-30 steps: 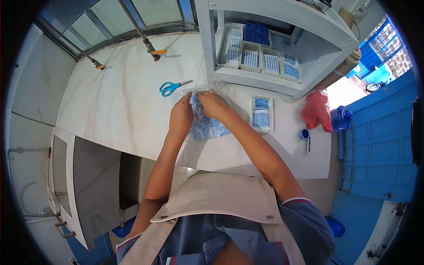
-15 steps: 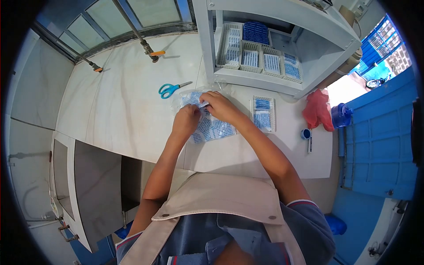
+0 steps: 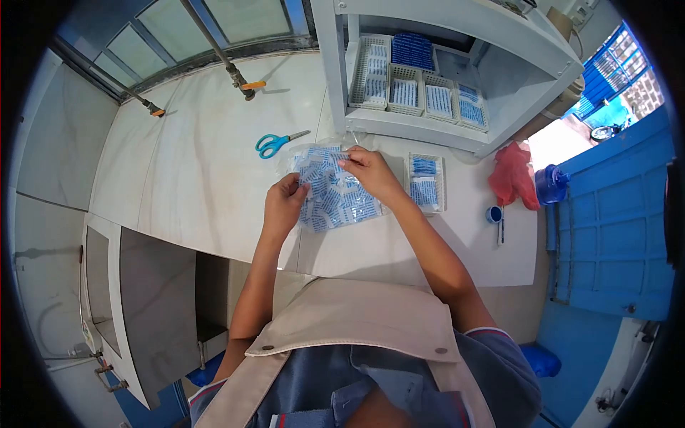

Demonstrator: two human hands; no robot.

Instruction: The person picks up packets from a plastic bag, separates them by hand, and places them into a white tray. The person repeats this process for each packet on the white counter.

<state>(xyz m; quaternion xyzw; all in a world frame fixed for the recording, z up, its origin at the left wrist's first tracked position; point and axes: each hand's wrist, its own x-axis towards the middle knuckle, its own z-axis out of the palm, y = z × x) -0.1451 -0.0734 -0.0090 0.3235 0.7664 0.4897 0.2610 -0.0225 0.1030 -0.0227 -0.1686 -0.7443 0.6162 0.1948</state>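
A clear plastic bag (image 3: 332, 192) packed with small white sachets printed in blue lies on the counter in front of me. My left hand (image 3: 284, 205) grips its left edge between thumb and fingers. At its upper right, my right hand (image 3: 369, 173) is closed on the bag's edge in a pinch. Just beyond the bag lie blue-handled scissors (image 3: 271, 145), their blades pointing right. To the right of my right hand stands a small white basket (image 3: 443, 187) of blue and white packets.
A white shelf unit (image 3: 421, 128) at the back holds several baskets of packets. On the right are a red plastic bag (image 3: 512, 175), a blue water jug (image 3: 551, 187), a small blue-topped container (image 3: 494, 215) and a slim pen-like item (image 3: 501, 232). Orange-handled valves (image 3: 252, 86) stick out near the window.
My hands have moved apart, left hand to the left and down, right hand slightly right. More of the bag's printed sachets shows between them.
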